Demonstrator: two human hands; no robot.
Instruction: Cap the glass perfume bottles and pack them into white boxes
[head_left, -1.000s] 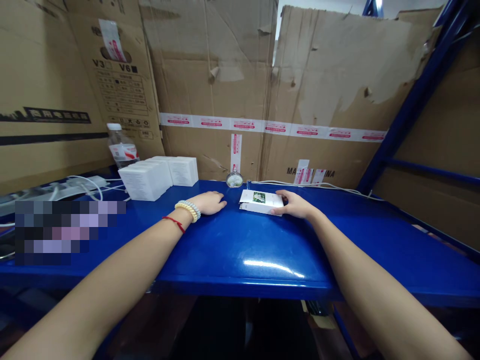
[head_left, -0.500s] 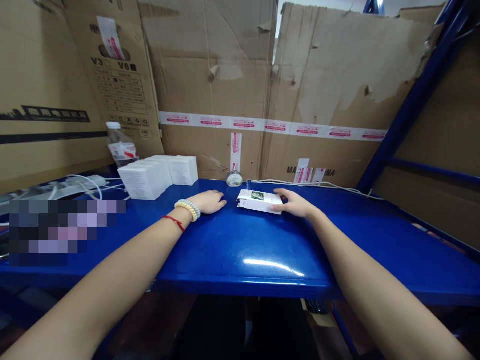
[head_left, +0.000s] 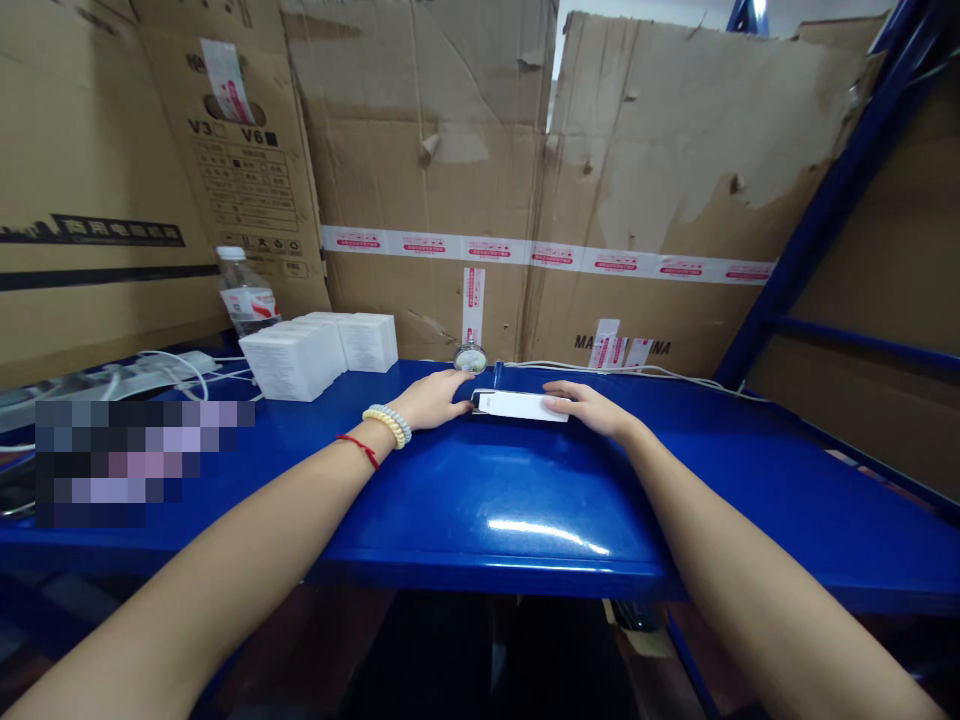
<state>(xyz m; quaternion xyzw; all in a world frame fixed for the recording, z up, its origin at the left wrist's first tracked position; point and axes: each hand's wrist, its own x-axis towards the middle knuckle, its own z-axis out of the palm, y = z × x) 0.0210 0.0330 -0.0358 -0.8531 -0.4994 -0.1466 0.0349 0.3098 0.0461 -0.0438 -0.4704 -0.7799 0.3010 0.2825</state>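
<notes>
A small white cardboard box (head_left: 521,405) is at the middle of the blue table, its plain narrow side turned toward me. Its left end looks open, with something dark there that I cannot make out. My right hand (head_left: 589,405) grips the box's right end between thumb and fingers. At the left end is my left hand (head_left: 431,400), fingers stretched and thumb apart from them; the thumb tip is right by the box's opening, and whether it touches is unclear. Behind the left fingertips stands a small round clear object (head_left: 470,358).
Several white boxes (head_left: 289,360) stand stacked at the back left, before a plastic bottle (head_left: 247,292). A power strip (head_left: 135,378) with white cables lies farther left, beside a blurred-out patch. Cardboard sheets (head_left: 435,170) wall the back of the blue table (head_left: 420,500).
My left hand has moved right, up to the box's left end. The box has been turned in my right hand, so its printed top face no longer shows.
</notes>
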